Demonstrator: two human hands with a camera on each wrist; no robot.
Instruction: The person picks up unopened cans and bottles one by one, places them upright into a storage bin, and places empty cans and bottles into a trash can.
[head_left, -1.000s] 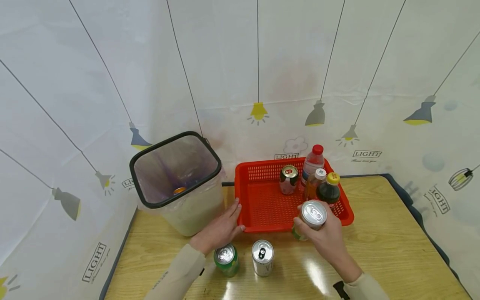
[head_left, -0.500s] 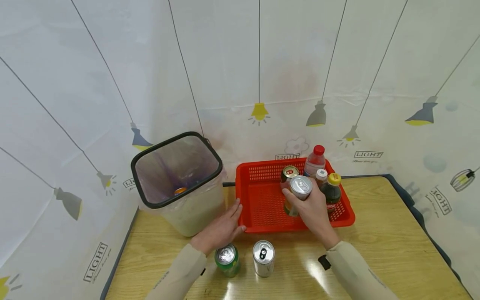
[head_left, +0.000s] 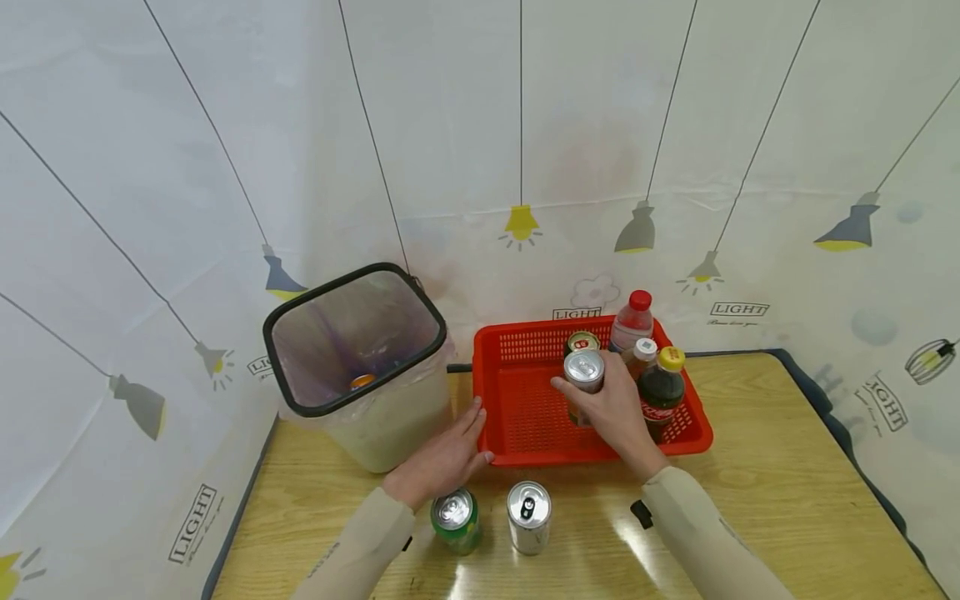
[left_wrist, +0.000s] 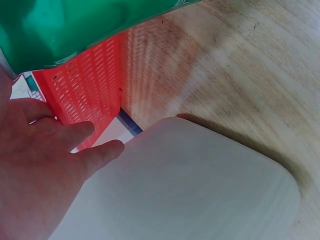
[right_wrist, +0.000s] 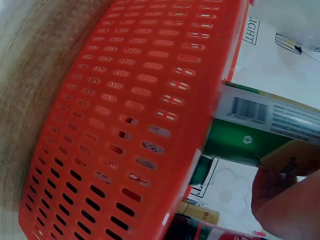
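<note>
My right hand point(head_left: 617, 406) grips a green drink can with a silver top point(head_left: 584, 367) over the red plastic basket point(head_left: 517, 454). In the right wrist view the green can point(right_wrist: 235, 135) shows a barcode, and its lower end dips behind the basket's rim. My left hand point(head_left: 442, 458) lies with straight fingers against the basket's left front corner. Inside the basket, right behind the held can, stands a dark can with a gold top point(head_left: 582, 341). To the right are a red-capped clear bottle point(head_left: 632, 323), a white-capped bottle point(head_left: 642, 353) and a yellow-capped cola bottle point(head_left: 661, 390).
A lined bin with a black rim point(head_left: 352, 410) stands left of the basket, an orange item point(head_left: 362, 381) inside. Near my left wrist stand a green can point(head_left: 456, 521) and a silver can point(head_left: 528, 517) on the wooden table point(head_left: 780, 492). A patterned sheet point(head_left: 465, 125) hangs behind.
My right hand has carried the green can from the basket's front edge leftward and further in over the basket. My left hand stays at the basket's corner.
</note>
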